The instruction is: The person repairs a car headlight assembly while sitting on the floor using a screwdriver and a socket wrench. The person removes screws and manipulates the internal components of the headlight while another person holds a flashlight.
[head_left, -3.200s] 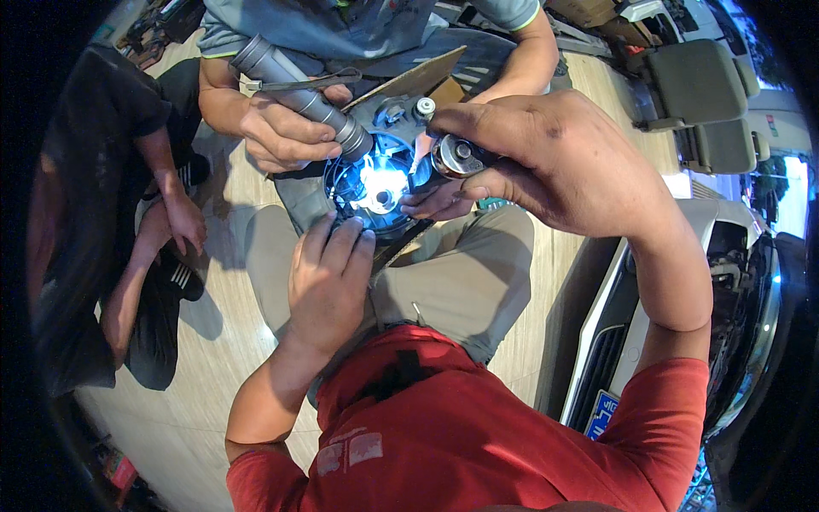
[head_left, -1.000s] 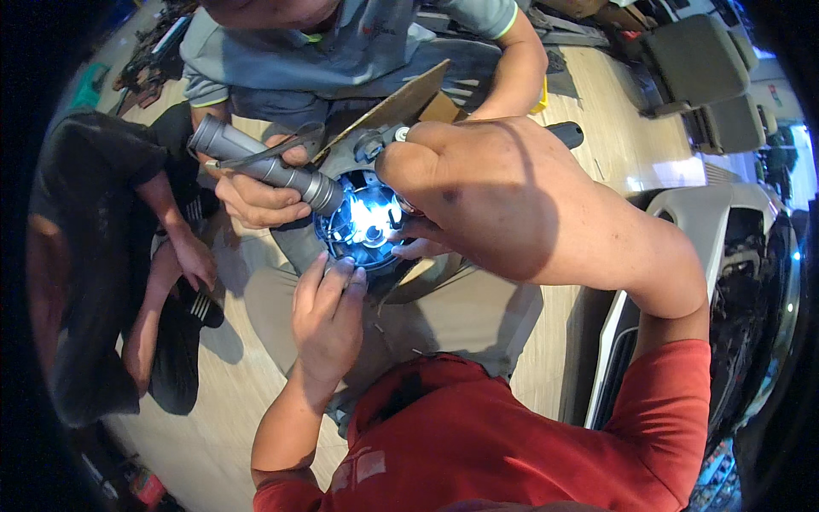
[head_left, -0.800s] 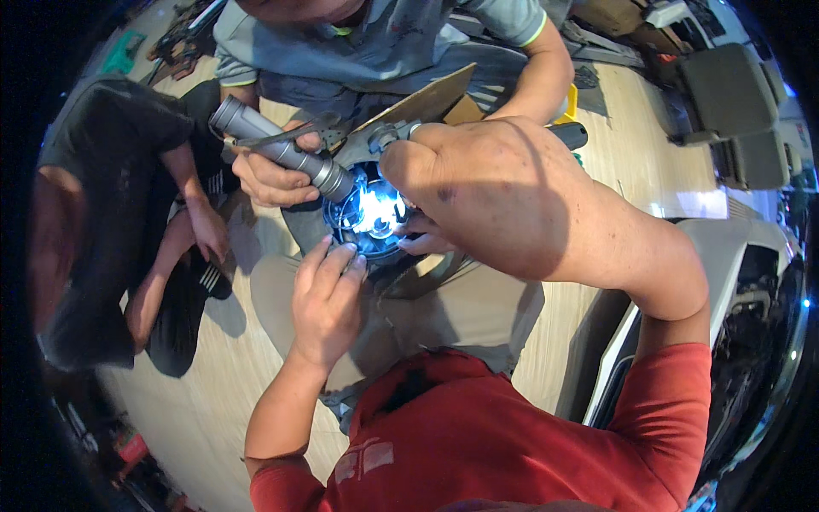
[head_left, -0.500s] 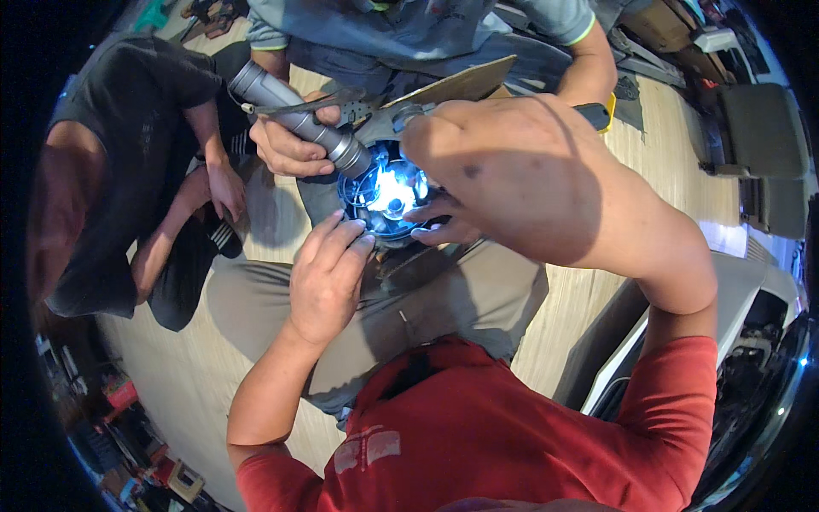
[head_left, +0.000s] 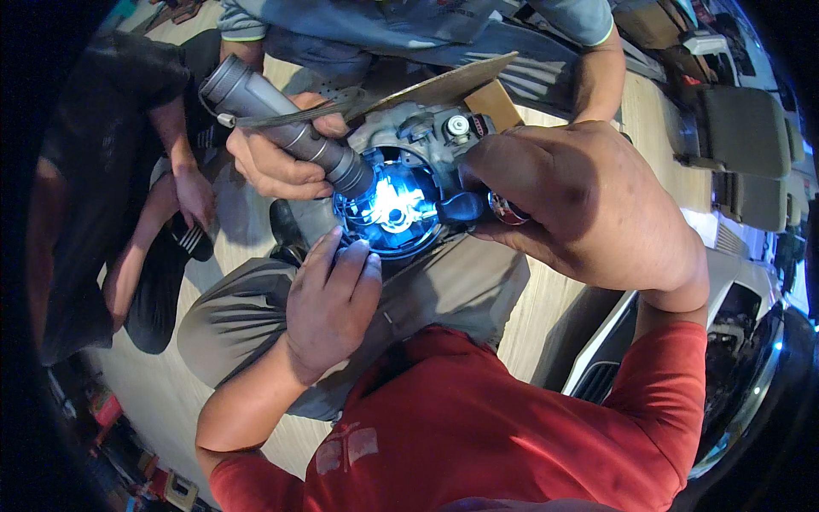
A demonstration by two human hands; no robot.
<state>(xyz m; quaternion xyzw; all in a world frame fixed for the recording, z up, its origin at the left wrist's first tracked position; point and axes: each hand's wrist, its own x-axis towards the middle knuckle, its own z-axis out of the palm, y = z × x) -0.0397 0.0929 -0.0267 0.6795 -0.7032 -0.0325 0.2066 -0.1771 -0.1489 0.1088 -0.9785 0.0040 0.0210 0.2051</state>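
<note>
On my lap lies a grey plastic housing (head_left: 375, 135) with a deep round opening (head_left: 404, 246), its inside glaring blue-white. The stretched fingers of my left hand (head_left: 334, 294) rest on the near-left rim; its thumb is hidden. My right hand (head_left: 567, 200), to the right of the opening, is closed around a dark rounded piece with a red-and-silver end (head_left: 465, 206), whose kind I cannot make out. The dark end reaches the opening's right edge. A co-worker's hand (head_left: 277, 158) points a grey flashlight (head_left: 256, 98) into the opening from the upper left.
A cardboard flap (head_left: 448, 81) rises behind the housing, by a white round knob (head_left: 458, 127). The co-worker sits opposite; another person's hands (head_left: 194, 198) are at the left. White and black panels (head_left: 610, 354) lie at the right, and a dark padded seat (head_left: 746, 132) stands beyond.
My right hand has drawn back to the right, out from over the opening, and the dark piece now shows. The flashlight and its hand have shifted slightly left; my left hand stays at the rim.
</note>
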